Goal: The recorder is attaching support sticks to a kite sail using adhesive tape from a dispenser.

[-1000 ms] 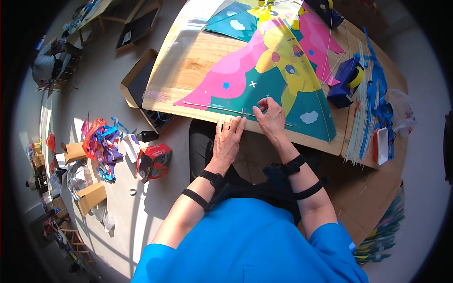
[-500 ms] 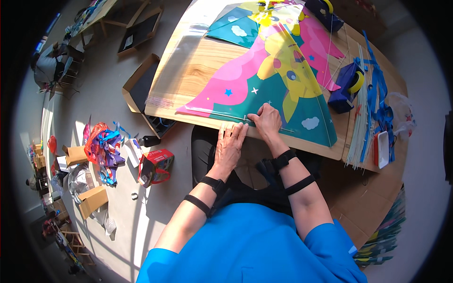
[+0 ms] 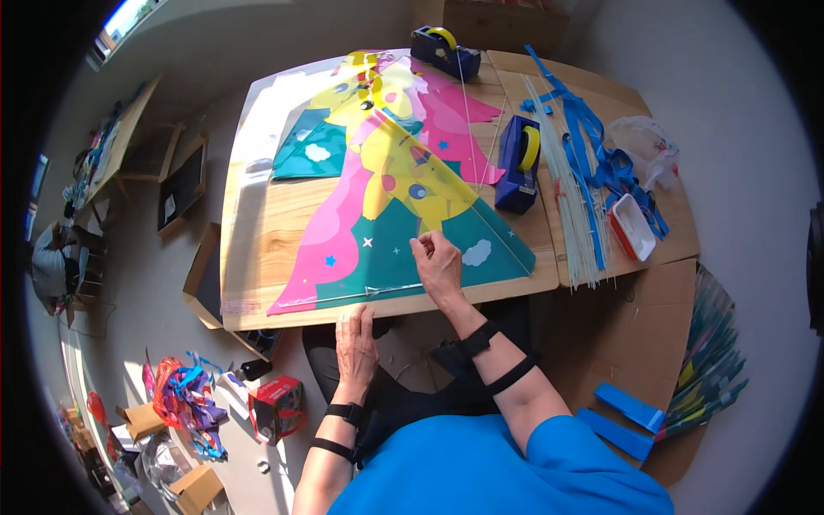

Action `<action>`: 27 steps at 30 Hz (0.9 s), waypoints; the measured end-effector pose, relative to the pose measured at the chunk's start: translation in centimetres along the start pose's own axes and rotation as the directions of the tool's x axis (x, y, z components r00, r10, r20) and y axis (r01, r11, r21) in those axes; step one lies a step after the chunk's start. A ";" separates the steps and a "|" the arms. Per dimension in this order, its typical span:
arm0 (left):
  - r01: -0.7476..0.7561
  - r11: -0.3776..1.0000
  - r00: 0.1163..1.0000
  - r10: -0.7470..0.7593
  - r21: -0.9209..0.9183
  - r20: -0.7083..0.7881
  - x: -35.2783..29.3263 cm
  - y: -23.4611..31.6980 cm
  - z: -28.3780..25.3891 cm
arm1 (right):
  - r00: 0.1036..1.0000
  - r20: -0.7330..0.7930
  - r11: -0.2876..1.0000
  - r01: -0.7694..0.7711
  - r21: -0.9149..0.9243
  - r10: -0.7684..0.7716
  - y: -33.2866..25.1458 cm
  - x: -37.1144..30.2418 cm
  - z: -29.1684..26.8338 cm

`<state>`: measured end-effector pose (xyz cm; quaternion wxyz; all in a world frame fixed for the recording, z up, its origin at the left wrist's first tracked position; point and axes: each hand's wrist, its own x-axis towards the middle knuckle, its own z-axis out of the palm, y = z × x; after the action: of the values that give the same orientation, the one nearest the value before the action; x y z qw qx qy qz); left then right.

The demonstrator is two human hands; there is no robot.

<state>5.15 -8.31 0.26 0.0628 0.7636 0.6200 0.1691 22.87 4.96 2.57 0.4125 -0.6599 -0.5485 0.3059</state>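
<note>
While the colourful kite sail (image 3: pixel 386 202) lies spread flat on the wooden table (image 3: pixel 257 232), its lower edge near the table's front rim, the right hand (image 3: pixel 438 262) is curled with fingertips pinched on the sail by a thin rod (image 3: pixel 369 292) along that edge. The left hand (image 3: pixel 355 343) is laid open and flat at the table's front edge. Fixing of the rod seems in hand; tape from the blue dispenser (image 3: pixel 519 163) would probably be called for.
</note>
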 end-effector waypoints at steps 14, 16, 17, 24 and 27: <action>-0.558 0.826 0.756 0.547 -0.083 0.358 5.7 13.7 2.8 | 0.942 -0.155 0.942 -0.264 0.206 0.298 9.9 15.3 -18.0; -0.532 0.837 0.786 0.545 -0.130 0.292 7.0 14.2 3.3 | 0.932 -0.126 0.890 -0.276 0.364 0.341 9.0 14.9 -17.0; -0.545 0.833 0.790 0.549 -0.096 0.273 8.1 14.8 3.5 | 0.926 -0.114 0.855 -0.280 0.436 0.361 8.6 14.5 -16.9; -0.505 0.849 0.856 0.470 0.156 0.213 18.8 19.6 5.6 | 0.872 0.026 0.687 -0.403 0.605 0.489 5.6 11.6 -18.1; -0.498 0.840 0.862 0.452 0.214 0.231 20.7 19.5 6.6 | 0.860 0.034 0.670 -0.421 0.612 0.510 5.7 9.0 -16.6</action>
<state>29.00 8.12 3.75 -0.0313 0.9067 0.4197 0.0285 41.64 9.95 5.81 0.5447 -0.6323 -0.2056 0.5112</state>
